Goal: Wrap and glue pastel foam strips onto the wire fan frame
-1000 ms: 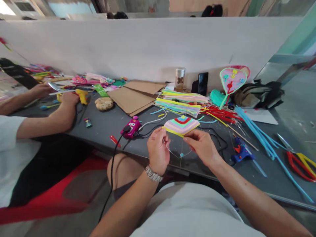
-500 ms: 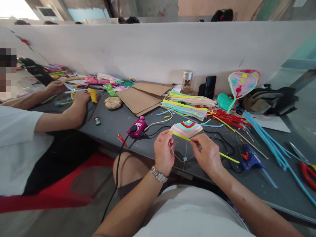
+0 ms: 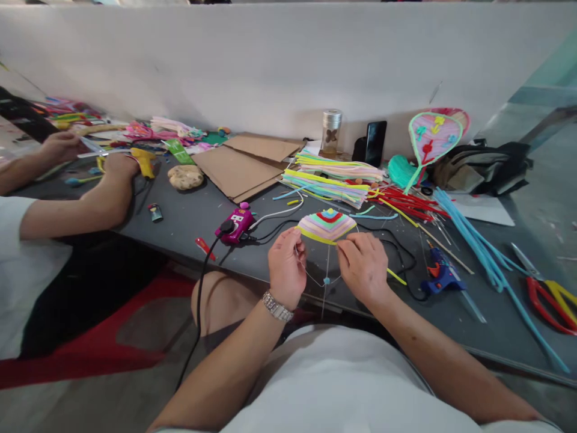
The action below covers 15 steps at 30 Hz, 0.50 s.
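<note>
A striped, fan-shaped pipe-cleaner piece (image 3: 327, 226) in yellow, pink, white, red and green is held up over the table's front edge. My left hand (image 3: 287, 267) is closed in a pinch on its left corner. My right hand (image 3: 364, 264) pinches a yellow pipe cleaner (image 3: 396, 276) at the piece's lower edge; the loose tail sticks out beyond the hand on the right. Below the piece hangs a thin wire loop with a small blue knot (image 3: 327, 281). My right fingertips partly hide the grip point.
Bundled pipe cleaners (image 3: 333, 183) lie behind my hands. A blue glue gun (image 3: 444, 273) and scissors (image 3: 545, 294) are at right. At left are a purple power socket (image 3: 235, 225), cardboard (image 3: 246, 165), and a co-worker's arm (image 3: 85, 207) beside a yellow glue gun (image 3: 145, 162).
The view has tilted down and shifted right. More of the yellow edge is lined along the piece, and my right hand has turned, leaving a shorter yellow tail showing.
</note>
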Each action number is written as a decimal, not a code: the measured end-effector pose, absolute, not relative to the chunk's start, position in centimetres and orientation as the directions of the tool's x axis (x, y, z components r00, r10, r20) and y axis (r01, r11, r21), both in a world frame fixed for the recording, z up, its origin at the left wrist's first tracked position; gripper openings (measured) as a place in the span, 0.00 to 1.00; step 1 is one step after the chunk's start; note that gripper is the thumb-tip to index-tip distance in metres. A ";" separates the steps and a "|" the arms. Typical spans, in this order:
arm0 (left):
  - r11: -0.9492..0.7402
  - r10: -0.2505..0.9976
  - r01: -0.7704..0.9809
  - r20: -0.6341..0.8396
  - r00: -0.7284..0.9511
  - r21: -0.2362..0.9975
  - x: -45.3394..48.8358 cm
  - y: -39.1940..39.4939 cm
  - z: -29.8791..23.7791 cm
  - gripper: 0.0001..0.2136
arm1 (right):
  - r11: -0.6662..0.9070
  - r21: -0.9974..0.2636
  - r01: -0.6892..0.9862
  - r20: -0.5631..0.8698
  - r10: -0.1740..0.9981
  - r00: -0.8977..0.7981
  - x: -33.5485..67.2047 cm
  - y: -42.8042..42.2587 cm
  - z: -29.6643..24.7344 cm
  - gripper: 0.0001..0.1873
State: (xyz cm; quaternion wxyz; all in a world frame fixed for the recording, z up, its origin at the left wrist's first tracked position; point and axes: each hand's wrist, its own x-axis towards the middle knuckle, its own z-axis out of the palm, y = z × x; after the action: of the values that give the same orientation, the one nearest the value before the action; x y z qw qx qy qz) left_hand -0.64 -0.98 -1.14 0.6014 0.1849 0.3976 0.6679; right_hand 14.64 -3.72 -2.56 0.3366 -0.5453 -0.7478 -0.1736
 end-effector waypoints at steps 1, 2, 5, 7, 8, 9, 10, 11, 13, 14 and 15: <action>0.037 0.949 -0.655 -0.231 -0.213 0.755 -0.6 -0.9 -1.1 0.16 | 0.334 -0.106 0.936 0.678 0.713 -0.178 14.6 -3.9 -2.7 0.14; 0.031 0.949 -0.653 -0.228 -0.219 0.756 -0.7 -0.9 -1.1 0.15 | 0.331 -0.111 0.937 0.660 0.729 -0.180 14.5 -4.1 -3.0 0.15; 0.020 0.951 -0.651 -0.215 -0.220 0.759 -0.8 -0.9 -0.9 0.15 | 0.372 -0.152 0.916 0.633 0.748 -0.198 14.0 -4.8 -3.6 0.15; 0.016 0.952 -0.656 -0.212 -0.221 0.755 -0.9 -1.0 -0.6 0.16 | 0.416 -0.194 0.888 0.633 0.745 -0.211 13.6 -5.3 -3.8 0.14; 0.014 0.952 -0.661 -0.213 -0.221 0.750 -1.0 -1.1 -0.4 0.16 | 0.429 -0.219 0.876 0.631 0.747 -0.208 13.4 -5.6 -3.8 0.13; 0.011 0.951 -0.668 -0.214 -0.222 0.744 -1.1 -1.1 -0.2 0.16 | 0.434 -0.247 0.866 0.629 0.752 -0.197 13.1 -5.8 -3.8 0.13; 0.005 0.951 -0.676 -0.212 -0.224 0.737 -1.2 -1.2 0.0 0.16 | 0.433 -0.278 0.857 0.626 0.758 -0.181 12.8 -5.9 -3.7 0.13; 0.000 0.952 -0.683 -0.209 -0.224 0.730 -1.4 -1.3 0.1 0.15 | 0.432 -0.316 0.845 0.621 0.767 -0.160 12.5 -6.1 -3.6 0.13; -0.014 0.954 -0.696 -0.200 -0.225 0.717 -1.6 -1.3 0.4 0.15 | 0.432 -0.431 0.792 0.599 0.794 -0.107 11.8 -6.3 -3.3 0.15; -0.022 0.953 -0.702 -0.196 -0.229 0.712 -1.8 -1.4 0.6 0.15 | 0.427 -0.515 0.743 0.573 0.816 -0.072 11.5 -6.4 -3.1 0.16; -0.032 0.952 -0.705 -0.193 -0.237 0.708 -1.9 -1.4 0.7 0.15 | 0.408 -0.615 0.675 0.529 0.848 -0.031 11.1 -6.4 -2.9 0.16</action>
State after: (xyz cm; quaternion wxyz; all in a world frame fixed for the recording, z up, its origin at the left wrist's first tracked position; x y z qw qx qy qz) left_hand -1.87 -1.41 0.70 0.5937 0.1704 0.3625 0.6979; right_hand 11.14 -6.40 -2.90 0.4450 -0.5353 -0.7113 0.0971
